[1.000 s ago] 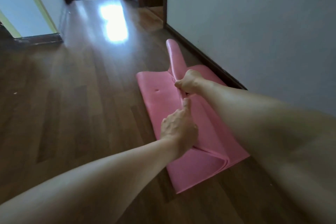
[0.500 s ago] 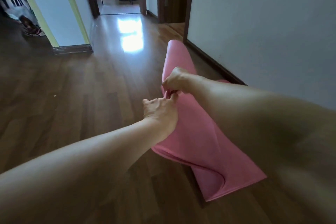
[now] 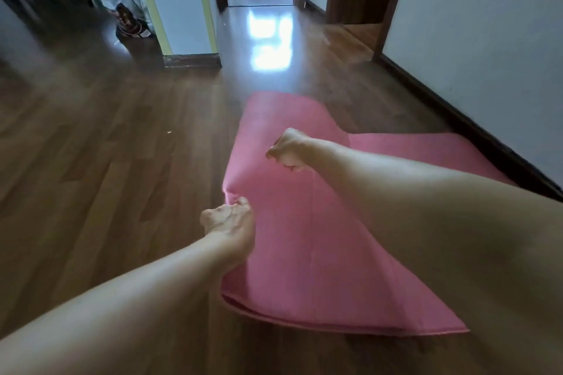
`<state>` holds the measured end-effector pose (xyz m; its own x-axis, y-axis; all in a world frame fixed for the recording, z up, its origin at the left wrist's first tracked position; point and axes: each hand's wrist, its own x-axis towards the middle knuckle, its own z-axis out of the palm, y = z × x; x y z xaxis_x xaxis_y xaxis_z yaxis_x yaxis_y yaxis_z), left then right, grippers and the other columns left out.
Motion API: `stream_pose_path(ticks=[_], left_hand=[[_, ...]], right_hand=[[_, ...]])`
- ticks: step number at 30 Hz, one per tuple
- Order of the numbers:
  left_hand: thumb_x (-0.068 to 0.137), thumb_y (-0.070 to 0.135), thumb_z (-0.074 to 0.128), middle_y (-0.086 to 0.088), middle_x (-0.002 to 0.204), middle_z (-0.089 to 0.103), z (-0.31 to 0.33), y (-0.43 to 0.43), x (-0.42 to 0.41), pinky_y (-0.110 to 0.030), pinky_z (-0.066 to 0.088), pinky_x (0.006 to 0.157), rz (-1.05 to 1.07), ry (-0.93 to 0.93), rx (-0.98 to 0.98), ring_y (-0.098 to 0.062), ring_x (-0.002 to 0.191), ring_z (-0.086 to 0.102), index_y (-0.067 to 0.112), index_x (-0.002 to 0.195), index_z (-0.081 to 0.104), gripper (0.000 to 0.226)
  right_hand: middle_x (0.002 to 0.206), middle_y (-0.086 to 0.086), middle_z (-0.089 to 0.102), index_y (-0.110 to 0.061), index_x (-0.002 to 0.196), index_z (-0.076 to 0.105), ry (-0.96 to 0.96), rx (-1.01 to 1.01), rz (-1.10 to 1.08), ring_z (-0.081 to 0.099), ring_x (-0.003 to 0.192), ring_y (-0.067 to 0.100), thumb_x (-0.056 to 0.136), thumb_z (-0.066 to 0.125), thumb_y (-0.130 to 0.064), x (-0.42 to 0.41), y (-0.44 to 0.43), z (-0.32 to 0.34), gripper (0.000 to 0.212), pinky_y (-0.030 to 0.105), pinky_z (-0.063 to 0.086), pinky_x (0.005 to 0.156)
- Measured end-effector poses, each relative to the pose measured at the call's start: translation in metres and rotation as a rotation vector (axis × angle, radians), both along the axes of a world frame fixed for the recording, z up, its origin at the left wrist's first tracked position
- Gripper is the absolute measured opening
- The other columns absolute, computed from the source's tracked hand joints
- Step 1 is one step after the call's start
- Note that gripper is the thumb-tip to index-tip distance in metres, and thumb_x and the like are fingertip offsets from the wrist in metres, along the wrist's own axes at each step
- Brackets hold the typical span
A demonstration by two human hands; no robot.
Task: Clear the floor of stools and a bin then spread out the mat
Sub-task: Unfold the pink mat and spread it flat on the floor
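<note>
Pink mat (image 3: 304, 237), part-folded, lies on wood floor (image 3: 106, 161) nr right-hand wall (image 3: 487, 55), top layer lifted at left. The left grip (image 3: 228, 218) pinches mat's left edge. The right grip (image 3: 288, 151) is curled tight over mat's middle; can't tell if it holds fabric. Bag (image 3: 128, 18) sits by far pillar (image 3: 179, 9).

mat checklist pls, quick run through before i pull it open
1. Left hand pinching the mat edge: ok.
2. Right hand grip: cannot tell, the curled fist over the mat hides the hold.
3. Mat lying flat: not ok, folded over itself.
4. Floor left of the mat free: ok, only a small speck.
5. Gap to the baseboard: cannot tell.
</note>
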<state>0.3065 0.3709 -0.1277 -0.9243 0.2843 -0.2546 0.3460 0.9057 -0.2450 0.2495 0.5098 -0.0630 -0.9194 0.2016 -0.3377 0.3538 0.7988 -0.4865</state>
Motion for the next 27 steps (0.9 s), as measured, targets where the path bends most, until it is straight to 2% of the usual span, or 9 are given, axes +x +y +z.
stream_pose_path(ticks=[3, 5, 6, 8, 11, 13, 18, 23, 27], left_hand=[[0.086, 0.001, 0.035, -0.006, 0.126, 0.059, -0.024, -0.030, -0.013, -0.037, 0.044, 0.093, 0.051, -0.025, -0.051, -0.026, 0.114, 0.058, 0.008, 0.145, 0.017, 0.062], [0.088, 0.003, 0.034, -0.006, 0.131, 0.054, -0.032, -0.040, -0.026, -0.046, 0.038, 0.101, 0.092, -0.067, -0.090, -0.027, 0.117, 0.055, 0.014, 0.145, 0.021, 0.059], [0.090, 0.007, 0.036, -0.006, 0.133, 0.051, -0.035, -0.041, -0.030, -0.048, 0.034, 0.103, 0.090, -0.053, -0.102, -0.028, 0.118, 0.054, 0.017, 0.145, 0.021, 0.058], [0.090, 0.012, 0.042, -0.007, 0.133, 0.047, -0.035, -0.037, -0.037, -0.045, 0.033, 0.101, 0.092, -0.015, -0.081, -0.028, 0.118, 0.052, 0.019, 0.144, 0.023, 0.058], [0.088, 0.018, 0.047, -0.007, 0.131, 0.047, -0.032, -0.021, -0.040, -0.040, 0.033, 0.098, 0.025, 0.011, 0.001, -0.028, 0.120, 0.050, 0.017, 0.140, 0.029, 0.055], [0.090, 0.022, 0.047, -0.007, 0.131, 0.046, -0.031, -0.007, -0.038, -0.040, 0.032, 0.099, -0.025, 0.000, 0.032, -0.027, 0.121, 0.049, 0.015, 0.140, 0.030, 0.054], [0.091, 0.021, 0.046, -0.009, 0.131, 0.045, -0.022, 0.040, -0.018, -0.041, 0.026, 0.110, -0.176, -0.042, 0.129, -0.028, 0.124, 0.045, 0.012, 0.135, 0.036, 0.046], [0.094, 0.019, 0.044, -0.009, 0.132, 0.045, -0.007, 0.116, 0.011, -0.037, 0.024, 0.111, -0.404, -0.062, 0.195, -0.026, 0.127, 0.041, 0.013, 0.131, 0.039, 0.038], [0.094, 0.025, 0.043, -0.008, 0.133, 0.045, -0.003, 0.189, 0.038, -0.036, 0.025, 0.110, -0.651, -0.063, 0.165, -0.026, 0.127, 0.041, 0.012, 0.132, 0.038, 0.040]], right_hand=[[0.097, 0.015, 0.058, 0.001, 0.117, 0.060, -0.047, 0.110, 0.096, 0.058, 0.088, 0.027, 0.095, 0.047, -0.030, -0.004, -0.022, -0.018, 0.039, 0.031, 0.047, 0.075], [0.110, 0.013, 0.059, -0.002, 0.121, 0.057, -0.068, 0.152, 0.133, 0.057, 0.098, 0.027, 0.096, 0.046, -0.035, -0.003, -0.032, -0.030, 0.044, 0.028, 0.045, 0.079], [0.111, 0.011, 0.059, -0.003, 0.120, 0.059, -0.079, 0.162, 0.135, 0.056, 0.095, 0.025, 0.096, 0.045, -0.037, -0.001, -0.036, -0.035, 0.044, 0.026, 0.044, 0.078], [0.117, 0.011, 0.061, -0.003, 0.117, 0.061, -0.091, 0.191, 0.153, 0.056, 0.096, 0.025, 0.097, 0.042, -0.038, 0.004, -0.040, -0.046, 0.044, 0.026, 0.046, 0.080], [0.128, 0.012, 0.056, -0.004, 0.125, 0.057, -0.108, 0.187, 0.154, 0.055, 0.114, 0.028, 0.099, 0.040, -0.037, 0.014, -0.036, -0.058, 0.045, 0.030, 0.046, 0.095], [0.133, 0.011, 0.054, -0.007, 0.129, 0.054, -0.113, 0.173, 0.136, 0.053, 0.119, 0.028, 0.098, 0.042, -0.036, 0.021, -0.026, -0.061, 0.044, 0.033, 0.044, 0.099], [0.136, 0.009, 0.051, -0.011, 0.131, 0.053, -0.123, 0.146, 0.048, 0.052, 0.120, 0.027, 0.096, 0.047, -0.036, 0.054, 0.035, -0.062, 0.043, 0.033, 0.042, 0.100], [0.138, 0.012, 0.050, -0.008, 0.132, 0.051, -0.174, 0.208, -0.044, 0.048, 0.124, 0.029, 0.096, 0.047, -0.035, 0.110, 0.130, -0.066, 0.045, 0.033, 0.039, 0.102], [0.142, 0.012, 0.046, -0.008, 0.136, 0.046, -0.248, 0.281, -0.122, 0.044, 0.129, 0.030, 0.098, 0.044, -0.035, 0.162, 0.206, -0.073, 0.047, 0.032, 0.038, 0.101]])
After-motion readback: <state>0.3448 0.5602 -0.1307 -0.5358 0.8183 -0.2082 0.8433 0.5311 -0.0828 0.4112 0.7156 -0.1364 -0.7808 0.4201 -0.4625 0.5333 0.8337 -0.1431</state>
